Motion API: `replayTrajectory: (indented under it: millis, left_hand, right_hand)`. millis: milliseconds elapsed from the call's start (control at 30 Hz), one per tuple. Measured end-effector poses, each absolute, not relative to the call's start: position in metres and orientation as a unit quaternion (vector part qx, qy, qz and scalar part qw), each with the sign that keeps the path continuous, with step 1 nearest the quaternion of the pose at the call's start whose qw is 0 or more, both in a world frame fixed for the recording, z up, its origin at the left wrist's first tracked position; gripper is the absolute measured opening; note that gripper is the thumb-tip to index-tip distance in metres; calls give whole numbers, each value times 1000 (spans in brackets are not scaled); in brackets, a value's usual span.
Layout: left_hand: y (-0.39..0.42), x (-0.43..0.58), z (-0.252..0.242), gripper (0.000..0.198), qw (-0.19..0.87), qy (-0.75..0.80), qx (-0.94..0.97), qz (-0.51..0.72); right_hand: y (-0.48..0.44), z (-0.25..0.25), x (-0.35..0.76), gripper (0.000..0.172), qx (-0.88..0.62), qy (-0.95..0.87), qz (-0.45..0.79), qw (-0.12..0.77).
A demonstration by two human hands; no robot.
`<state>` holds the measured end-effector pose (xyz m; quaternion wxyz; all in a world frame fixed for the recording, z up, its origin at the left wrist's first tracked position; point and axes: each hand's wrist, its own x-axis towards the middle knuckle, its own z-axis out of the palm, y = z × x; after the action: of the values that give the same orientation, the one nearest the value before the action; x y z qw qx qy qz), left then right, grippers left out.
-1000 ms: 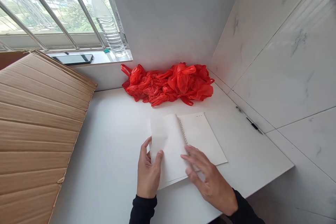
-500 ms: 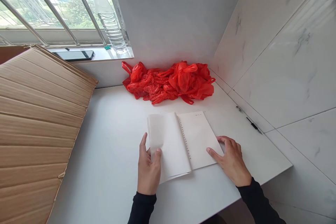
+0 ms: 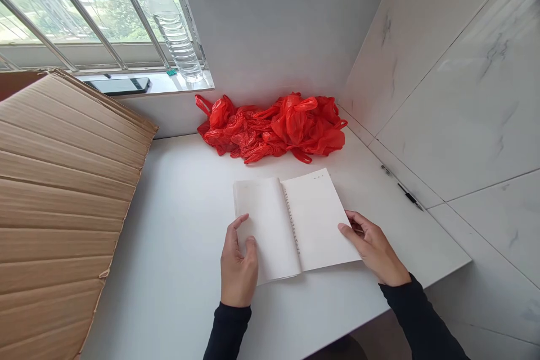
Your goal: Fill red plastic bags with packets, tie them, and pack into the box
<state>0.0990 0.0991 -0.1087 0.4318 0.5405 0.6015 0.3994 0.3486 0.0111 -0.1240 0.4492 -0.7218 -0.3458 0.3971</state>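
An open spiral notebook (image 3: 295,216) with blank white pages lies on the white table (image 3: 181,225). My left hand (image 3: 238,261) rests on the lower left page, fingers curled over the page edge and thumb spread out. My right hand (image 3: 373,247) holds the right edge of the right page between thumb and fingers. Both sleeves are black.
A heap of red plastic bags (image 3: 274,126) lies against the back wall. A stack of flattened cardboard (image 3: 59,202) leans at the left. A pen (image 3: 405,194) lies along the tiled right wall. On the window sill stand a clear bottle (image 3: 179,48) and a phone (image 3: 120,85).
My right hand moved from the notebook's middle to its right edge. The left page settled flat under my left hand. The notebook shifted slightly away from me.
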Motion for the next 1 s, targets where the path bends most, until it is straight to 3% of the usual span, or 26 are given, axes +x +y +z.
replayTrajectory:
  millis: [133,300,567,700,833,933,1000]
  left_hand:
    - [98,100,-107,41,403,624,553,377]
    - [102,99,-112,36,401,612,554,397]
    - [116,98,-100,54,613,540,434,380]
    - [117,112,-95,43,690,506,388,342]
    - [116,127,-93,12,774,441,274,362]
    - [114,131,-94,26,765,454,242,388]
    - [114,133,-93,24,751,462,242,405]
  right_hand:
    - [11,-118,341,44,-721,-345,369,474]
    - [10,-115,339,50,-687,-297,427,508]
    - [9,-104,335,60,-612,-163,526,567]
    - [13,-101,322,62,-603,-142,544,566]
    - [16,-97,300,64,-586,-130,550,580]
    - [16,-95,289,59,-588,-167,553,567]
    - [16,-95,286,56,-582,-188,551,567]
